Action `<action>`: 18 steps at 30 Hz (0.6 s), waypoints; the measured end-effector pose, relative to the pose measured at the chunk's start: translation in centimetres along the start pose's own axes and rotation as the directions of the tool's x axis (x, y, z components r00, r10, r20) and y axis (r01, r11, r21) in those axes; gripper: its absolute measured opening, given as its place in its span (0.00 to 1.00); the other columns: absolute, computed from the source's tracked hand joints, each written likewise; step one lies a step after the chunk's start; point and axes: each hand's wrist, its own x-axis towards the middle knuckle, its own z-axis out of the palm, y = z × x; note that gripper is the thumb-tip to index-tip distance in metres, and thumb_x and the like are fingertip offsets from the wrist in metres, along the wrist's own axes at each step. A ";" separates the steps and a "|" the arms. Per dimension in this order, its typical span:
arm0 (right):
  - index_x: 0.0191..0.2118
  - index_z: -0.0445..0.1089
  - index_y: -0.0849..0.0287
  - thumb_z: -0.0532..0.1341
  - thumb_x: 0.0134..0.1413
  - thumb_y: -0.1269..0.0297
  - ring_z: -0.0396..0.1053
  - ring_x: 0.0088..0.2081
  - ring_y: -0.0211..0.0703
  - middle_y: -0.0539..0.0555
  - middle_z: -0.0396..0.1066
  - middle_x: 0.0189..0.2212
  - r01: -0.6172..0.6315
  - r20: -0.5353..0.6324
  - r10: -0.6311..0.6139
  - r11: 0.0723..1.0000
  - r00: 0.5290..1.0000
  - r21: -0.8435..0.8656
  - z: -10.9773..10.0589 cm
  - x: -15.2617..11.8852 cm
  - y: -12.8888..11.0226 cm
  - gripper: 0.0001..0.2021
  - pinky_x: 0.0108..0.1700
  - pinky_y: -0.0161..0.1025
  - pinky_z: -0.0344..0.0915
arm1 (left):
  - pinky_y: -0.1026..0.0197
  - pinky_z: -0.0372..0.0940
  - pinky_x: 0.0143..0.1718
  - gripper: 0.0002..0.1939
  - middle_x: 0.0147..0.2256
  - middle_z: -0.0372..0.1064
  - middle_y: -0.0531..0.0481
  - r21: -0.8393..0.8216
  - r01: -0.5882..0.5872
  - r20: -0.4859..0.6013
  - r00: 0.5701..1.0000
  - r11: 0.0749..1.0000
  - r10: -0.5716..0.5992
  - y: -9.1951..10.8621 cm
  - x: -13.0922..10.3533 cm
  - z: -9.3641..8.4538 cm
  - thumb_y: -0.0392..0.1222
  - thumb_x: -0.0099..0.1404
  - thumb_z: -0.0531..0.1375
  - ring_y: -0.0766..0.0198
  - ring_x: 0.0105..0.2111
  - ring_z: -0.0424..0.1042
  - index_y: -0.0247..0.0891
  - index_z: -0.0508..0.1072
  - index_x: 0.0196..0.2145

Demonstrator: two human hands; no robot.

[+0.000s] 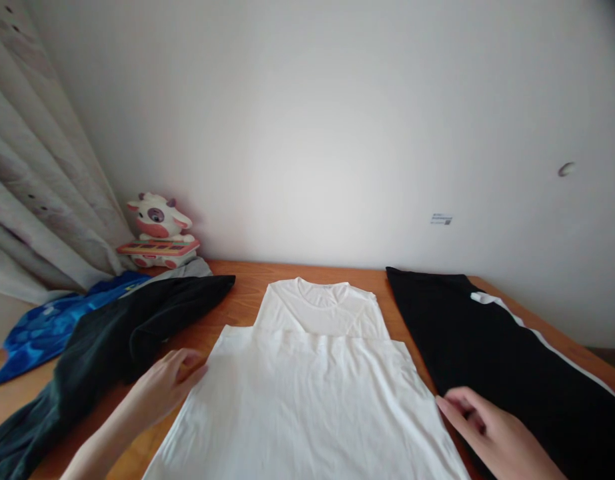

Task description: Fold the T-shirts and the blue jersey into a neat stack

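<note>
A white sleeveless-looking shirt (pixel 307 400) lies lengthwise before me, its lower part folded up over the front. The round neckline (pixel 323 293) points towards the wall. My left hand (pixel 170 380) is at the folded part's left edge, with the thumb against the cloth and the curved fingers apart from it. At the right edge is my right hand (pixel 482 423), its fingers curled and its thumb and forefinger tips closed together at the fabric. Below the picture's bottom edge the near end of the shirt is out of sight.
Dark garments (pixel 102 333) lie crumpled at the left, over a blue piece of clothing (pixel 47 327). Black clothing with a white stripe (pixel 487 347) is spread at the right. A cow-shaped toy keyboard (pixel 160 248) stands beside the curtain (pixel 42 167). A wall (pixel 307 133) bounds the wooden table (pixel 237 307).
</note>
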 end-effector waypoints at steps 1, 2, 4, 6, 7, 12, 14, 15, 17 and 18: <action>0.33 0.73 0.49 0.54 0.56 0.36 0.75 0.27 0.45 0.52 0.78 0.27 -0.013 -0.010 0.013 1.000 1.000 -0.005 0.3 1.4 -0.4 0.22 0.31 0.36 0.70 | 0.54 0.69 0.42 0.24 0.35 0.78 0.44 0.028 0.024 -0.007 1.000 0.999 -0.024 0.4 1.4 0.3 0.65 0.55 0.57 0.50 0.36 0.77 0.43 0.77 0.37; 0.34 0.73 0.50 0.54 0.55 0.36 0.77 0.30 0.47 0.53 0.79 0.29 -0.029 -0.034 0.029 1.000 0.999 -0.012 0.7 2.7 -0.7 0.23 0.33 0.37 0.70 | 0.54 0.68 0.42 0.26 0.35 0.78 0.43 0.049 0.069 -0.014 0.998 0.996 -0.069 0.6 2.5 0.7 0.64 0.55 0.57 0.49 0.37 0.77 0.41 0.76 0.38; 0.34 0.73 0.50 0.53 0.55 0.38 0.78 0.34 0.51 0.55 0.79 0.32 -0.089 -0.068 0.086 0.995 0.994 -0.045 1.8 5.0 -1.1 0.22 0.35 0.40 0.70 | 0.56 0.67 0.38 0.28 0.33 0.78 0.44 0.057 0.159 0.023 0.987 0.986 -0.161 1.1 4.2 1.5 0.63 0.53 0.58 0.50 0.34 0.77 0.38 0.75 0.40; 0.33 0.73 0.50 0.54 0.56 0.40 0.78 0.35 0.52 0.56 0.79 0.31 -0.159 -0.066 0.154 0.983 0.986 -0.089 2.9 6.7 -1.3 0.21 0.33 0.40 0.68 | 0.59 0.65 0.33 0.25 0.29 0.76 0.47 0.035 0.183 0.092 0.978 0.982 -0.186 1.6 5.3 2.2 0.62 0.51 0.59 0.53 0.31 0.76 0.39 0.75 0.37; 0.32 0.73 0.51 0.55 0.56 0.41 0.78 0.35 0.52 0.56 0.79 0.31 -0.183 -0.058 0.178 0.977 0.982 -0.107 3.4 7.4 -1.3 0.20 0.33 0.40 0.67 | 0.60 0.63 0.32 0.23 0.27 0.75 0.49 0.027 0.166 0.126 0.978 0.986 -0.168 1.8 5.7 2.4 0.62 0.51 0.60 0.54 0.30 0.75 0.39 0.75 0.34; 0.26 0.71 0.52 0.59 0.53 0.52 0.77 0.34 0.48 0.53 0.79 0.29 -0.137 -0.012 0.137 0.988 0.991 -0.073 4.6 9.4 -1.1 0.12 0.33 0.38 0.64 | 0.61 0.58 0.30 0.15 0.23 0.69 0.54 -0.015 0.015 0.177 0.984 1.000 -0.012 2.6 6.4 2.9 0.56 0.50 0.60 0.60 0.27 0.70 0.41 0.68 0.22; 0.24 0.68 0.52 0.59 0.49 0.55 0.76 0.31 0.46 0.52 0.78 0.26 -0.111 -0.023 0.111 0.994 0.994 -0.007 4.8 9.7 -0.7 0.09 0.33 0.38 0.64 | 0.61 0.59 0.31 0.15 0.24 0.70 0.54 -0.123 0.014 0.168 0.986 0.992 0.007 2.8 6.3 3.0 0.56 0.49 0.62 0.60 0.27 0.70 0.41 0.68 0.24; 0.25 0.67 0.51 0.59 0.46 0.56 0.75 0.31 0.46 0.51 0.77 0.26 -0.101 -0.043 0.102 0.994 0.994 0.041 4.8 9.9 -0.5 0.07 0.34 0.38 0.65 | 0.61 0.60 0.31 0.16 0.25 0.71 0.54 -0.211 0.030 0.168 0.986 0.977 0.006 2.9 6.2 3.0 0.56 0.49 0.63 0.60 0.28 0.70 0.41 0.69 0.25; 0.28 0.67 0.51 0.58 0.44 0.55 0.76 0.32 0.47 0.51 0.77 0.27 -0.074 -0.082 0.089 0.983 0.993 0.169 4.9 10.1 0.0 0.07 0.37 0.39 0.67 | 0.60 0.63 0.32 0.21 0.28 0.74 0.52 -0.425 0.100 0.177 0.984 0.900 -0.026 3.4 6.0 3.1 0.59 0.47 0.67 0.58 0.30 0.73 0.40 0.70 0.31; 0.32 0.68 0.52 0.58 0.43 0.54 0.76 0.33 0.48 0.51 0.78 0.28 -0.054 -0.077 0.075 0.970 0.994 0.238 4.9 10.2 0.1 0.10 0.39 0.40 0.68 | 0.60 0.64 0.32 0.25 0.30 0.75 0.50 -0.520 0.149 0.188 0.980 0.841 -0.058 3.6 5.9 3.1 0.60 0.46 0.68 0.56 0.31 0.74 0.40 0.71 0.35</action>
